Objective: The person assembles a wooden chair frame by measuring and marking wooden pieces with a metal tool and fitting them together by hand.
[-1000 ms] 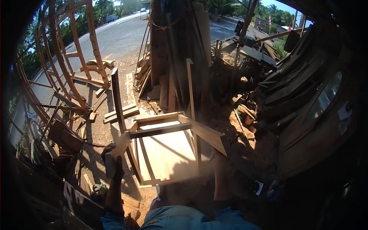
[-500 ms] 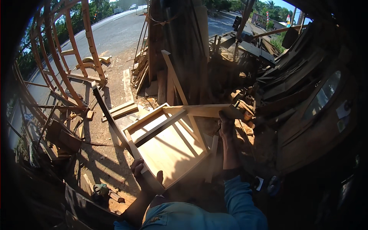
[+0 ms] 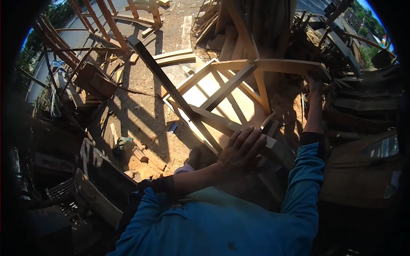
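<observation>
1. Nearest, before the blue shirt (image 3: 213, 226): left hand (image 3: 241, 148) laid over the near end of the left rail (image 3: 213, 118), back of hand upward, fingers almost side by side. Thumb hidden; cannot tell if pinching the wood or only pressing.
2. By judgement, possible slipping along the rail, caused by pressing from above without thumb beneath.
3. Just beyond, between both hands: wooden frame (image 3: 228, 88), standing diagonally in front of the body, with pale panel (image 3: 205, 89) below the crossbar. Cannot tell if resting on the ground or lifted.
4. To the right, arm stretched: right hand (image 3: 314, 84) at the outer end of the right rail (image 3: 290, 66). Fingers mostly under the wood and in shadow; cannot tell how firmly closed.
5. Possible twisting of the joints, from unequal force at two rails so wide apart.
6. Farther: dark post (image 3: 162, 77) leaning out left, pale post (image 3: 244, 32) at the right. Possible knocking of the dark post against loose boards (image 3: 173, 56), from too quick turning.
7. Farthest: scrap pile (image 3: 207, 23) and tall uprights (image 3: 113, 25), well apart from both hands.
</observation>
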Tool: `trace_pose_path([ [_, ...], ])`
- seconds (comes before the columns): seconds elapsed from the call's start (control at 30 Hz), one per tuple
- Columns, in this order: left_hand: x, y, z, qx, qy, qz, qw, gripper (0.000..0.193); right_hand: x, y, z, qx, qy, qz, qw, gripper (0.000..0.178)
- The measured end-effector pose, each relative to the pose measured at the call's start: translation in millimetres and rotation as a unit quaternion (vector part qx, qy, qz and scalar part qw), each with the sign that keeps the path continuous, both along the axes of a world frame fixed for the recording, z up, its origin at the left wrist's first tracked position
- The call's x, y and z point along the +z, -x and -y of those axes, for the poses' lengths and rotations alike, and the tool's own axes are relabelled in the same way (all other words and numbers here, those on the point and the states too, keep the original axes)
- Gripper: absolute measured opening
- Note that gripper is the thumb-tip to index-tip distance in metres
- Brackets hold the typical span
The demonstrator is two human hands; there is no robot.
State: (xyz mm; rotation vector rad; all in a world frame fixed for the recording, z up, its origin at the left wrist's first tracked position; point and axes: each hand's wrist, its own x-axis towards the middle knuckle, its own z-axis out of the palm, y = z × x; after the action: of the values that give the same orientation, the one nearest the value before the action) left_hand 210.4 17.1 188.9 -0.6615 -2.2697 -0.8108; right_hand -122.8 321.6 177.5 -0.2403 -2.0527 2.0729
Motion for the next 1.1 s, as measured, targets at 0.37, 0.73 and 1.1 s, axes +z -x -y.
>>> trace_pose_path([
  [0.37, -169, 10, 257, 0.180, -0.192, 0.313, 0.913, 0.014, -107, -233, 70, -0.028, -0.122, 0.150, 0.981, 0.024],
  [0.73, -164, 243, 207, -0.203, -0.062, 0.789, 0.577, 0.071, -223, -384, 270, -0.132, -0.318, 0.175, 0.922, 0.027],
  [1.1, -134, 236, 174, -0.251, -0.065, 0.767, 0.587, 0.038, -158, -341, 411, -0.287, 0.069, 0.153, 0.943, 0.030],
])
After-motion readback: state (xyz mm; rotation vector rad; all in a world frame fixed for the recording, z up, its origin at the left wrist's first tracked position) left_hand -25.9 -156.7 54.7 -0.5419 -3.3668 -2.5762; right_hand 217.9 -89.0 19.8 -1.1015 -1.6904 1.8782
